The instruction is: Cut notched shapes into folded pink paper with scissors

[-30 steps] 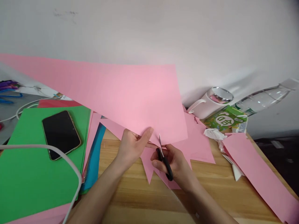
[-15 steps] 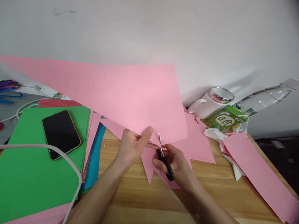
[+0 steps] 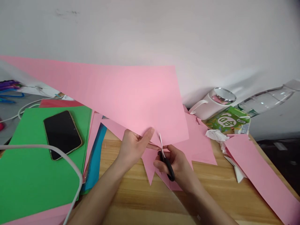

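At the far left, a bundle of thin purple and blue things (image 3: 9,84) lies on a grey surface. Next come green sheets (image 3: 35,184) with a dark-screened phone (image 3: 62,134) lying face up on them, and a white cable (image 3: 81,179) curving across in front. A blue sheet (image 3: 95,162) sticks out beside the stack, on the wooden bench (image 3: 140,197).

In the middle, a large pink sheet (image 3: 140,97) is held up off the bench, its long end reaching out to the left. The left hand (image 3: 132,150) clamps its lower edge, thumb on top and fingers beneath. Just beside it, the right hand (image 3: 177,162) is closed around the black handles of the scissors (image 3: 169,168); one blade shows in front of the sheet's lower edge. Whether the two hands touch, I cannot tell. Pink offcuts (image 3: 202,145) lie below and behind them.

Farther right stands a white mug (image 3: 205,107) with a shiny silver top; its contents cannot be made out. Beside it are a green carton (image 3: 227,122), contents hidden, and a clear bottle (image 3: 264,100). Crumpled white tissue (image 3: 217,135) and a pink strip (image 3: 260,175) lie nearer the bench's right edge.
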Tool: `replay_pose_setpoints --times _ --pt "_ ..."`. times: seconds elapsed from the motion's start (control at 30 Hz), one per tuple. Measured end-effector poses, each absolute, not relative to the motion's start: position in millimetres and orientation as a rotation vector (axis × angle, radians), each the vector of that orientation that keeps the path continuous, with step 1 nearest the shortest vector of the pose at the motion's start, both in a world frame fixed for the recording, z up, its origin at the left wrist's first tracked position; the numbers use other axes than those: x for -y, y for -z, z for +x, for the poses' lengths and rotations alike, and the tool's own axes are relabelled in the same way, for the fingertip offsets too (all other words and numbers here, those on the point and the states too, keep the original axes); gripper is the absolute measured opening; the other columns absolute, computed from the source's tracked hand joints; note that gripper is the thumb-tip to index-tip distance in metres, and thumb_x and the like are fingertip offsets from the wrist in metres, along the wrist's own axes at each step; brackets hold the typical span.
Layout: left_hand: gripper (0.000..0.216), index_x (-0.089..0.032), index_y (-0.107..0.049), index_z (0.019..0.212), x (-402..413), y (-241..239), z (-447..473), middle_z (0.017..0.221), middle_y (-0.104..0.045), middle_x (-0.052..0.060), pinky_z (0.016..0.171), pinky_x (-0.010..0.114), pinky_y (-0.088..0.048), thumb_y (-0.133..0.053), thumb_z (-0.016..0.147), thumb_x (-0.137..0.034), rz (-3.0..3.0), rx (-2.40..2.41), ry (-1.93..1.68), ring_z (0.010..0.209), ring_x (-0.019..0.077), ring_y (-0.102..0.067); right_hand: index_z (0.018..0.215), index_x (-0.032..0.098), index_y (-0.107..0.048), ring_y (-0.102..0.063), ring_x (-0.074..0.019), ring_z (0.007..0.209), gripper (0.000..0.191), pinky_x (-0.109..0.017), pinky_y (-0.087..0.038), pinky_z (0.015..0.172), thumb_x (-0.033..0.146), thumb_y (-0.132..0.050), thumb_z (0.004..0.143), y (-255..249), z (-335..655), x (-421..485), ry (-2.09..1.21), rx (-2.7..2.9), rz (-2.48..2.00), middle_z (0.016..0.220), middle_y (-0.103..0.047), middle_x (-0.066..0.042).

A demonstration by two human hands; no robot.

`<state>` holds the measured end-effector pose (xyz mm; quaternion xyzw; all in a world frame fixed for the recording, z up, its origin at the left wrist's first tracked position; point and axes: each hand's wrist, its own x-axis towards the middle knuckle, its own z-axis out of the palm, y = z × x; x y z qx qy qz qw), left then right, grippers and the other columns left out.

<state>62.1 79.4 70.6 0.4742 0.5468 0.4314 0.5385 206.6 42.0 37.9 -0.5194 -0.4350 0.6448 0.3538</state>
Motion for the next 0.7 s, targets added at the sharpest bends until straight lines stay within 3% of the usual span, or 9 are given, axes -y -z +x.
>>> replay_pose_setpoints --times 0.37,0.53,0.7 --pt "0.041 -0.017 -0.051 0.041 -80.6 -70.8 59.7 0.041 -0.059 0.003 0.04 0.021 -0.044 -0.059 0.076 -0.037 1.123 -1.344 -1.041 0.045 0.0191 -0.064 0.084 0.019 -0.052 -0.062 -0.0165 0.079 0.047 -0.028 -0.05 0.068 0.026 -0.085 0.052 -38.5 211.2 -43.0 -1.757 1.082 -1.146 0.091 -0.067 -0.006" --pt "0.026 -0.016 -0.062 0.055 -83.3 -72.4 58.2 0.052 -0.064 0.001 0.046 0.023 -0.05 -0.062 0.074 -0.033 1.058 -1.303 -1.169 0.05 0.0183 -0.065 0.092 0.021 -0.053 -0.062 -0.0173 0.088 0.039 -0.034 -0.049 0.083 0.027 -0.079 0.064 -38.5 212.6 -43.6 -1.772 1.097 -1.015 0.099 -0.068 -0.007" --pt "0.015 -0.016 -0.062 0.06 -86.6 -68.3 57.0 0.053 -0.063 -0.002 0.047 0.023 -0.05 -0.068 0.07 -0.026 1.034 -1.267 -1.289 0.044 0.014 -0.061 0.09 0.021 -0.057 -0.061 -0.0133 0.079 0.028 -0.028 -0.048 0.075 0.032 -0.074 0.07 -39.7 210.2 -42.8 -1.72 1.08 -1.047 0.095 -0.068 -0.006"
